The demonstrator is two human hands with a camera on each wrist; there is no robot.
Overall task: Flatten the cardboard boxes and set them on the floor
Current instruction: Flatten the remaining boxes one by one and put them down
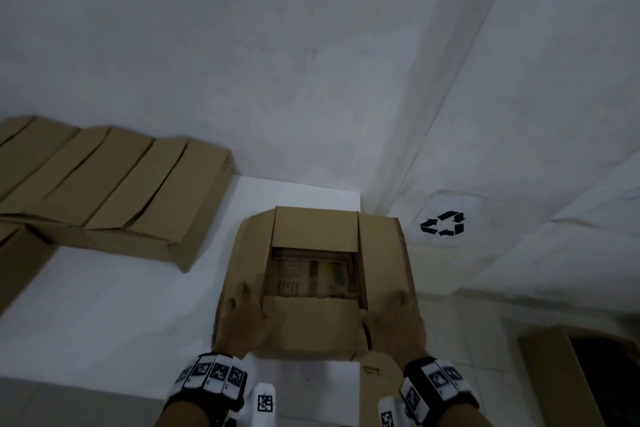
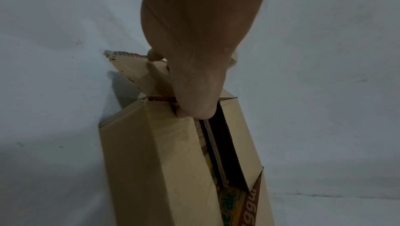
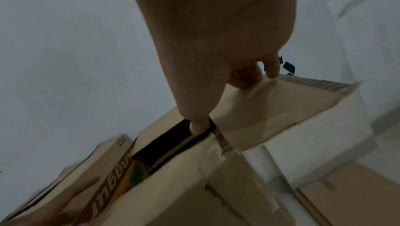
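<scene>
A brown cardboard box (image 1: 315, 229) stands on the white table (image 1: 104, 305), top flaps partly folded in, with printed cardboard showing through the middle gap. My left hand (image 1: 244, 315) lies on the left flap at the near corner. In the left wrist view its thumb (image 2: 186, 111) is tucked into the slit between flaps and a fingertip (image 2: 152, 56) hooks the flap's outer edge. My right hand (image 1: 394, 322) holds the right flap the same way, thumb (image 3: 198, 125) in the gap and fingers (image 3: 249, 75) curled on the flap (image 3: 281, 106).
Several flattened boxes (image 1: 104, 184) lie stacked at the table's back left, close to the wall. A white bag with a black recycling symbol (image 1: 443, 224) sits to the right. On the floor at lower right stands an open box (image 1: 547, 371), and more cardboard (image 1: 375, 381) shows beneath my right wrist.
</scene>
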